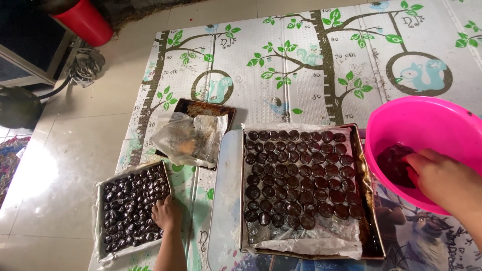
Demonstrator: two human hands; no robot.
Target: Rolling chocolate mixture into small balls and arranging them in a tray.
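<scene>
Right grip [442, 178] inside tilted pink bowl [427, 125].

Behind all that there's an empty baking tray [221, 108] with crumpled, greasy paper [190, 136] in it, sitting on a kids' play mat [301, 65] printed with trees. Red bucket [84, 21] up in the corner, tile floor [55, 165] alongside.

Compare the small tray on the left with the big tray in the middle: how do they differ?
The small tray is smaller than the big tray. Its dark pieces are heaped close together and fill it; the big tray's dark round pieces lie flat in neat rows, with bare lining along the near edge. A hand rests on the small tray's edge; none touches the big tray. Both are lined with paper and hold dark, glossy pieces.
</scene>
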